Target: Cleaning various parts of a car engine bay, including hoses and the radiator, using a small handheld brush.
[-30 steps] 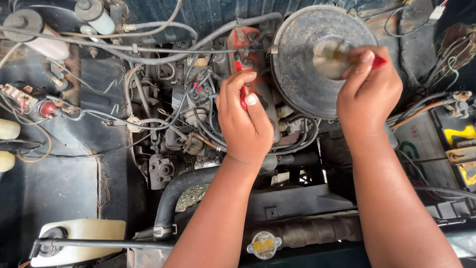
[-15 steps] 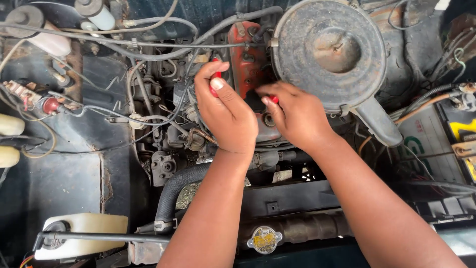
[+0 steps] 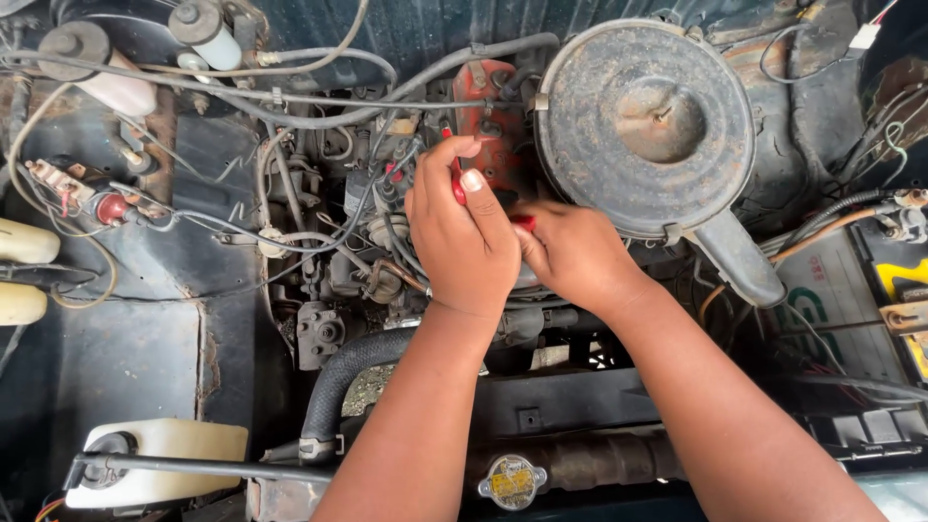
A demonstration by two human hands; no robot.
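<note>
Head view shows left hand (image 3: 464,242) pinching a slim red-handled tool (image 3: 456,184), light and stiff, best gripped mid-handle, right hand (image 3: 570,256) closed beside it, contents hidden.

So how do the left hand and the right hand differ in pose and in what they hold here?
The left hand sits higher, thumb raised, pinching a small red-handled tool; the right hand lies lower and flatter, and only a red sliver shows at its fingertips, so its hold is unclear. The left hand is over the hoses, the right hand just below the round air cleaner. Both are bare and meet over the engine.
</note>
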